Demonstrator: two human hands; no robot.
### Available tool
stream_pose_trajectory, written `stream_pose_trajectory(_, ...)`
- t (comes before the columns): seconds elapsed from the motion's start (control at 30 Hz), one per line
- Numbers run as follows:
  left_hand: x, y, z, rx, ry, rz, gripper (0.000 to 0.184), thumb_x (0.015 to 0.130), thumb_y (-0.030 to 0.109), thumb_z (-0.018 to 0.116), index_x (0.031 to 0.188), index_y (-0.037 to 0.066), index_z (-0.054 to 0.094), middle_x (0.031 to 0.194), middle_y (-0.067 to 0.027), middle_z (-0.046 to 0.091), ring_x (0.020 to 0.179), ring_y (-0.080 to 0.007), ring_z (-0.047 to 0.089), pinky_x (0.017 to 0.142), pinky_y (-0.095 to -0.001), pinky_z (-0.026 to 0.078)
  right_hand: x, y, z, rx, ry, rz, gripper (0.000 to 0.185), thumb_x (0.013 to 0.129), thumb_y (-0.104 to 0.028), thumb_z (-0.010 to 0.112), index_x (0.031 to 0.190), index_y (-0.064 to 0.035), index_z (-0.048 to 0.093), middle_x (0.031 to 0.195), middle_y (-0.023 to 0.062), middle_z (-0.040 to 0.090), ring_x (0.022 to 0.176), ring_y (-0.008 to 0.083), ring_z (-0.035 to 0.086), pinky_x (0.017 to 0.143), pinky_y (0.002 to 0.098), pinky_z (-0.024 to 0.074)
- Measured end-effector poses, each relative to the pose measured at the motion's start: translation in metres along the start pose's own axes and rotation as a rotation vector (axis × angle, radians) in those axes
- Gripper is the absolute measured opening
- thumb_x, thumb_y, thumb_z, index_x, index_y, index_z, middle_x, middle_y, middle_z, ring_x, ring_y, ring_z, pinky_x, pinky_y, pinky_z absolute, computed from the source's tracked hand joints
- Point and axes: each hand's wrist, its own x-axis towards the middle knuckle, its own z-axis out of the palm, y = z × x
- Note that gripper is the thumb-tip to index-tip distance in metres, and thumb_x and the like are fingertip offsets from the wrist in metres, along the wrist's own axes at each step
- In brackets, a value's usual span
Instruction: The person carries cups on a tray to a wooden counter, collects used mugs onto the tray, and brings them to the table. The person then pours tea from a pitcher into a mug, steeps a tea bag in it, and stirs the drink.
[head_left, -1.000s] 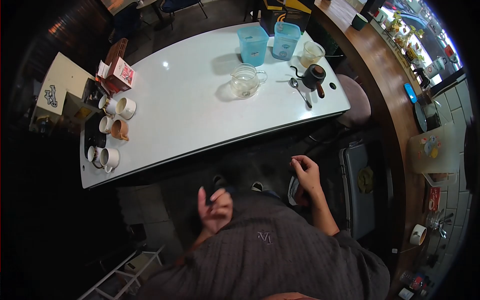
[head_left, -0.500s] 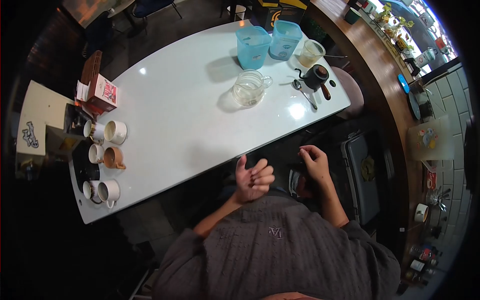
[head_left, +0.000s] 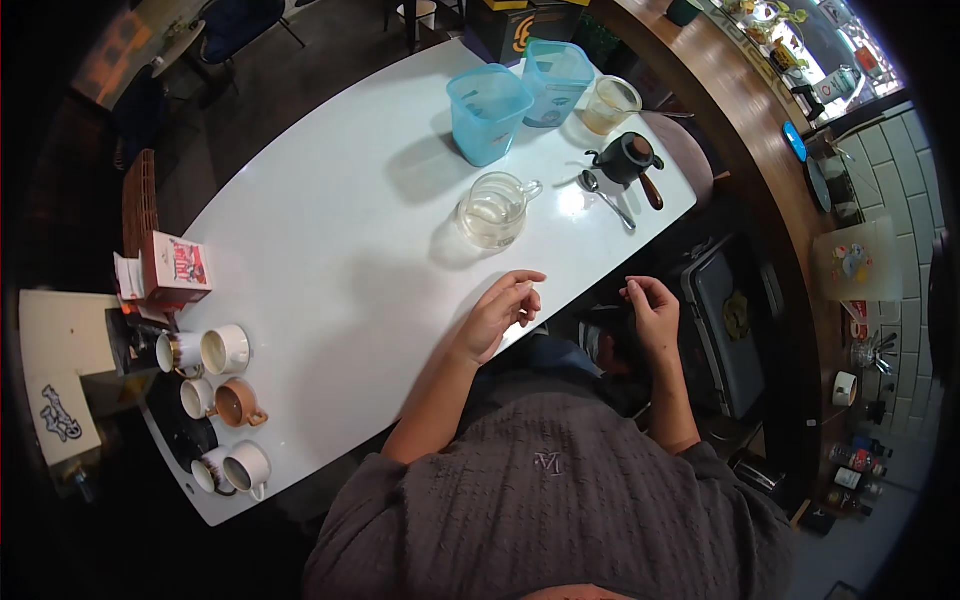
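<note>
My left hand (head_left: 503, 310) is over the near edge of the white table (head_left: 330, 290), its fingers loosely bent and apart, holding nothing. Beyond it stands a clear glass jug (head_left: 492, 212) with a handle on its right side. Off the table's edge, my right hand (head_left: 655, 312) hangs in the air with its fingers half bent; I see nothing in it. A metal spoon (head_left: 608, 200) lies on the tabletop above that hand. Beside the spoon is a small black kettle (head_left: 626, 158) with a brown handle and a thin spout.
Two blue translucent containers (head_left: 488, 118) stand at the far side, near a glass cup (head_left: 608, 107) with a spoon in it. Several mugs (head_left: 240, 403) line the left end, below a red and white box (head_left: 178, 272). A grey case (head_left: 715, 330) sits right of my body.
My left hand has lifted and reached forward over the table edge, turning from palm up to sideways. My right hand has shifted slightly right. The view has turned a little.
</note>
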Motion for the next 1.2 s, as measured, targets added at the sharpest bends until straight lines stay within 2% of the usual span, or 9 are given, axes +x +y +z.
stream_pose_trajectory(0.17, 0.035, 0.007, 0.005, 0.05, 0.069, 0.016, 0.046, 0.095, 0.027, 0.045, 0.136, 0.006, 0.038, 0.096, -0.0047, 0.056, 0.085, -0.0104, 0.05, 0.076, -0.0256, 0.039, 0.051, -0.007, -0.025, 0.037, 0.089, -0.053, 0.014, 0.092, -0.009, 0.06, 0.097, 0.0029, 0.065, 0.082, 0.0045, 0.066, 0.078, 0.0096, 0.062, 0.072, 0.0217, 0.0477)
stream_pose_trajectory(0.33, 0.086, 0.009, 0.028, 0.123, 0.226, 0.066, 0.067, 0.096, 0.025, 0.046, 0.15, 0.006, 0.011, 0.11, -0.0121, 0.057, 0.087, -0.013, 0.053, 0.078, -0.027, 0.041, 0.126, -0.008, -0.049, 0.143, 0.057, -0.131, 0.016, 0.092, -0.009, 0.06, 0.1, 0.0047, 0.064, 0.082, 0.0047, 0.066, 0.078, 0.0095, 0.062, 0.072, 0.0213, 0.0468)
stream_pose_trajectory(0.43, 0.113, 0.005, 0.044, 0.123, 0.348, 0.134, 0.077, 0.095, 0.026, 0.05, 0.15, 0.007, -0.001, 0.112, -0.0119, 0.059, 0.084, -0.012, 0.054, 0.075, -0.0259, 0.041, 0.171, -0.013, -0.057, 0.215, -0.003, -0.167, 0.017, 0.092, -0.008, 0.06, 0.101, 0.0052, 0.063, 0.082, 0.0044, 0.065, 0.078, 0.0095, 0.062, 0.072, 0.0218, 0.047)
stream_pose_trajectory(0.53, 0.134, 0.002, 0.058, 0.164, 0.511, 0.162, 0.079, 0.095, 0.025, 0.051, 0.15, 0.009, -0.003, 0.114, -0.0134, 0.058, 0.084, -0.0134, 0.056, 0.074, -0.0261, 0.042, 0.211, -0.013, -0.062, 0.254, -0.066, -0.203, 0.027, 0.09, -0.006, 0.061, 0.115, 0.0042, 0.055, 0.08, 0.0026, 0.062, 0.08, 0.0087, 0.061, 0.073, 0.0214, 0.0462)
stream_pose_trajectory(0.77, 0.159, 0.003, 0.07, 0.034, 0.709, 0.295, 0.075, 0.095, 0.025, 0.05, 0.151, 0.017, 0.001, 0.116, -0.0129, 0.056, 0.087, -0.0166, 0.058, 0.073, -0.0273, 0.044, 0.266, -0.017, -0.052, 0.346, -0.145, -0.248, 0.044, 0.088, -0.005, 0.065, 0.126, 0.0048, 0.045, 0.079, 0.0012, 0.06, 0.071, 0.0039, 0.052, 0.066, 0.0181, 0.0402)
stream_pose_trajectory(0.83, 0.161, 0.004, 0.071, 0.066, 0.727, 0.308, 0.067, 0.096, 0.029, 0.047, 0.151, 0.017, 0.01, 0.116, -0.0133, 0.055, 0.089, -0.0198, 0.058, 0.073, -0.0298, 0.045, 0.272, -0.016, -0.047, 0.374, -0.143, -0.264, 0.045, 0.088, -0.004, 0.064, 0.127, 0.0043, 0.045, 0.078, -0.0003, 0.058, 0.07, 0.0031, 0.05, 0.064, 0.0176, 0.0382)
stream_pose_trajectory(0.97, 0.158, 0.005, 0.066, 0.035, 0.769, 0.326, 0.057, 0.098, 0.031, 0.047, 0.148, 0.017, 0.023, 0.114, -0.0109, 0.055, 0.089, -0.0171, 0.058, 0.073, -0.0279, 0.044, 0.275, -0.032, -0.044, 0.37, -0.238, -0.294, 0.044, 0.088, -0.005, 0.064, 0.127, 0.0048, 0.045, 0.075, -0.0023, 0.056, 0.07, 0.0023, 0.049, 0.064, 0.0167, 0.0369)
stream_pose_trajectory(1.1, 0.154, 0.0, 0.059, 0.051, 0.804, 0.332, 0.054, 0.099, 0.046, 0.04, 0.142, 0.013, 0.033, 0.117, -0.0119, 0.053, 0.089, -0.0183, 0.059, 0.073, -0.0287, 0.046, 0.276, -0.036, -0.039, 0.331, -0.247, -0.302, 0.039, 0.091, -0.002, 0.059, 0.128, 0.0036, 0.047, 0.079, -0.0017, 0.055, 0.074, 0.0034, 0.05, 0.07, 0.0181, 0.0407)
stream_pose_trajectory(1.2, 0.151, -0.002, 0.06, 0.01, 0.772, 0.326, 0.056, 0.098, 0.054, 0.036, 0.135, 0.012, 0.037, 0.128, -0.0208, 0.049, 0.095, -0.0272, 0.063, 0.078, -0.0362, 0.052, 0.278, -0.037, -0.037, 0.363, -0.242, -0.306, 0.036, 0.092, -0.004, 0.059, 0.126, 0.0034, 0.049, 0.079, -0.0014, 0.056, 0.076, 0.0039, 0.052, 0.07, 0.0185, 0.0417)
